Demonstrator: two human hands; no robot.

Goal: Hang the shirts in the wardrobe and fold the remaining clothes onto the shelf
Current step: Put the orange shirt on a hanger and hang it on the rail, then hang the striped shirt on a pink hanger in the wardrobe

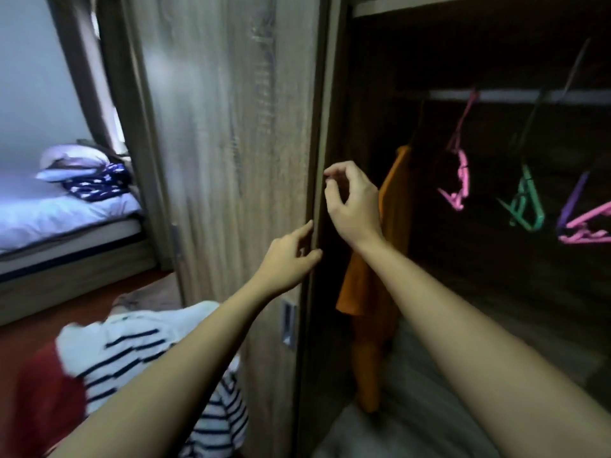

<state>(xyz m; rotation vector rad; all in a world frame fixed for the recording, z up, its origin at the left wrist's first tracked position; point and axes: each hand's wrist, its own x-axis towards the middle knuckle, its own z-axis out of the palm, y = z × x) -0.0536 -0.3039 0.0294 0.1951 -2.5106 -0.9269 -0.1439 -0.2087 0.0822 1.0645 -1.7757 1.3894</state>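
The wardrobe's wooden sliding door (pixel 231 143) fills the middle of the view. My left hand (pixel 284 259) touches the door's right edge with loose fingers. My right hand (pixel 352 203) hovers just past that edge, fingers loosely curled, holding nothing. Inside the dark wardrobe an orange shirt (pixel 373 276) hangs from the rail (pixel 515 94). Empty hangers hang to its right: a pink one (pixel 458 183), a green one (pixel 525 206) and a purple and pink pair (pixel 582 219). A white shirt with dark stripes (pixel 132 355) and a red garment (pixel 46 408) lie in a pile at the lower left.
A bed (pixel 66 219) with a white sheet, pillows and a dark patterned garment (pixel 96 186) stands at the far left. The floor there is reddish wood. A pale fabric (pixel 413 408) covers the wardrobe's bottom. A metal recessed handle (pixel 288 325) sits low on the door.
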